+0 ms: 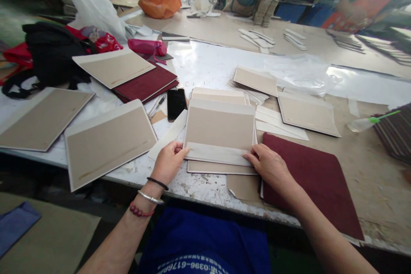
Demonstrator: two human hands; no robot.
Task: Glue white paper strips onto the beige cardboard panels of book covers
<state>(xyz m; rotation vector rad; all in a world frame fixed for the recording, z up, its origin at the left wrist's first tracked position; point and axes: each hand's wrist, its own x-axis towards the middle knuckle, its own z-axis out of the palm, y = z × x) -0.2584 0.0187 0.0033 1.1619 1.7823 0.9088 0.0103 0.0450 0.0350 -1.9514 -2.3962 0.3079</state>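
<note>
Together, a worker's nearly closed left hand (170, 160) and right hand (268, 162) are holding a long white paper strip (216, 153) by its ends, along the six-o'clock edge of a beige rectangular cardboard panel (220, 124).

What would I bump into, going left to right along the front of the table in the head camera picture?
Far-left beige panel → next beige panel → left hand → pale-edged panel between the hands → right hand → dark red sheet.
</note>
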